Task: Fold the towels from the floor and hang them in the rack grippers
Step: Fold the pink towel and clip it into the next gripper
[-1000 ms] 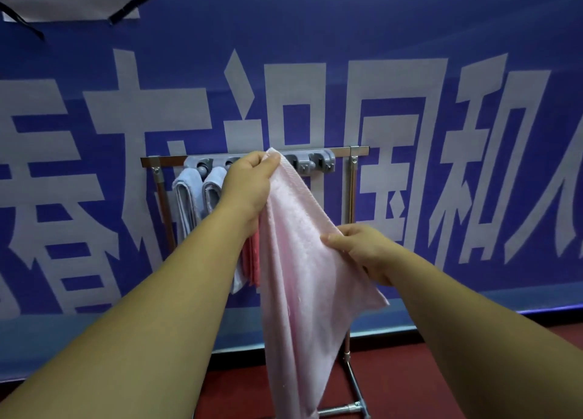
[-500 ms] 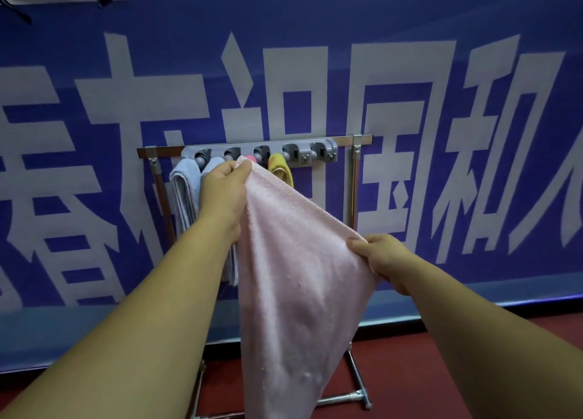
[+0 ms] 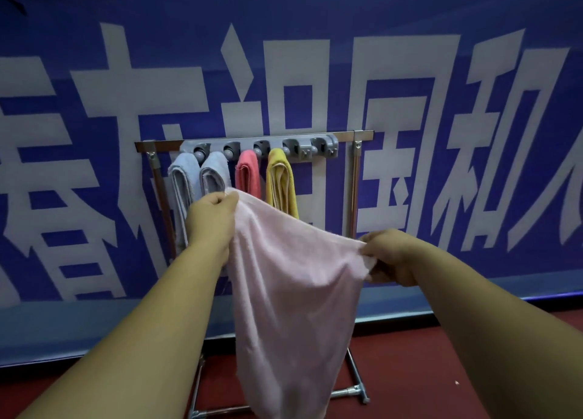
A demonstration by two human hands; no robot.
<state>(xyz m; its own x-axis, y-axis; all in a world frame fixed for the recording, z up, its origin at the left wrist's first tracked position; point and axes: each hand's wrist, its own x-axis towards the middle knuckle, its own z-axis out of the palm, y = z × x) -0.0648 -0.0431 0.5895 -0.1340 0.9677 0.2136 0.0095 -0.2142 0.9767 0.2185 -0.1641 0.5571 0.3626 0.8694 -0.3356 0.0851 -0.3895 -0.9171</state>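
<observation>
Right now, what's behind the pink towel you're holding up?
Behind the pink towel stands the rack. The coral towel and yellow towel show above its top edge. The coral towel's lower end and the rack's lower middle are covered.

Even, soft indoor light, faint shadows, mild overall softness, wide-angle bending toward the edges.

the left hand has dropped toward 6 o'clock, away from the rack grippers, taking the pink towel corner down. the right hand has drawn toward 3 o'clock, stretching the top edge wider. the coral towel and yellow towel now show uncovered.
</observation>
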